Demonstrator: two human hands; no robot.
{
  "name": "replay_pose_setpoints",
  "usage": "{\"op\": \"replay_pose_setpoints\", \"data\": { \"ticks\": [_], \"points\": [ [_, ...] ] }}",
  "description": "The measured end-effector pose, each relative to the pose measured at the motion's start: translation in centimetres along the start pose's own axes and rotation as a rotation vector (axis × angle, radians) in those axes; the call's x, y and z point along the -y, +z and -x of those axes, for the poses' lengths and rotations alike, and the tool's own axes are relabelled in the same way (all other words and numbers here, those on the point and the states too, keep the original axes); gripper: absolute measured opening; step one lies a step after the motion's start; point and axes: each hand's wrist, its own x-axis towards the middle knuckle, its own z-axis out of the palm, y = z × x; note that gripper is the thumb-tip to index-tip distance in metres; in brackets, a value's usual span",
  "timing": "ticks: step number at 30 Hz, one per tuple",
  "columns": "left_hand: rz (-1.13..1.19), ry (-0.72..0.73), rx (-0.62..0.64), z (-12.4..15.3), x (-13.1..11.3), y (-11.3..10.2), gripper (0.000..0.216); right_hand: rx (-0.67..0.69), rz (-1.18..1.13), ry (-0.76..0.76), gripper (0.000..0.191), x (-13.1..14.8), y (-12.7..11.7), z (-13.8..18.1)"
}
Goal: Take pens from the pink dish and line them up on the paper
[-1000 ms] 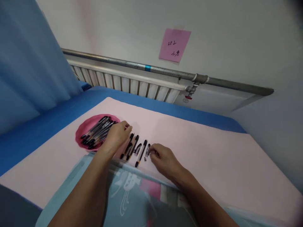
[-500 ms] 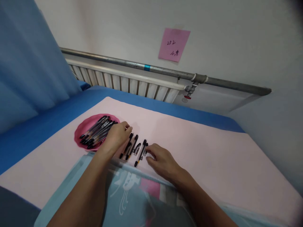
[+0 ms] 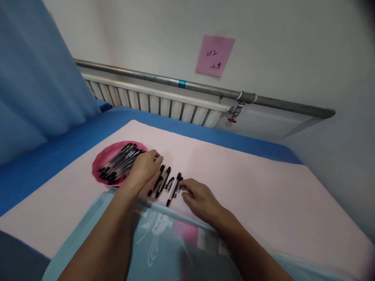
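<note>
My left hand [image 3: 146, 166] is just right of a pink scalloped basket [image 3: 96, 166], which holds a heap of clear-barrelled black pens [image 3: 121, 162]. Its fingers are curled together, and what they hold, if anything, is hidden. Below its fingertips, several pens lie side by side on the pink sheet, one of them a pen with a black top [image 3: 164, 181]. A loose black pen cap [image 3: 170, 183] rests between them. My right hand [image 3: 202, 197] hovers by the rightmost pen [image 3: 174, 189], thumb and bent fingers apart. Its fingertips are at another small black cap [image 3: 180, 183].
A pink sheet [image 3: 249, 195] covers the blue surface [image 3: 205, 132]. Behind run a radiator [image 3: 155, 103] and a metal pipe [image 3: 131, 72] with a red-handled valve [image 3: 232, 120]. A blue curtain [image 3: 38, 78] hangs at left; a pink note [image 3: 215, 56] is on the wall.
My right hand has shifted very slightly right. My left hand, the basket and the pens look nearly the same.
</note>
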Motion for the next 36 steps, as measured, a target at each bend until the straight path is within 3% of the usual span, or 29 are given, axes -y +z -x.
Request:
{"op": "replay_pose_setpoints", "data": {
  "ticks": [12,27,33,36],
  "points": [
    [0.071,-0.097,-0.169,0.3,0.6,-2.1,0.029,-0.058,-0.034,0.015,0.029,-0.8,0.2,-0.2],
    [0.058,-0.103,-0.165,0.3,0.7,-2.3,0.029,-0.073,-0.028,0.001,0.025,-0.9,0.1,-0.3],
    [0.064,-0.214,-0.311,0.0,3.6,-3.7,0.033,-0.184,-0.138,0.036,0.02,-1.4,0.4,-0.6],
    [-0.067,-0.332,-0.293,-0.1,5.0,-4.4,0.035,-0.231,-0.19,0.085,0.019,-1.6,0.4,-0.7]
  ]
}}
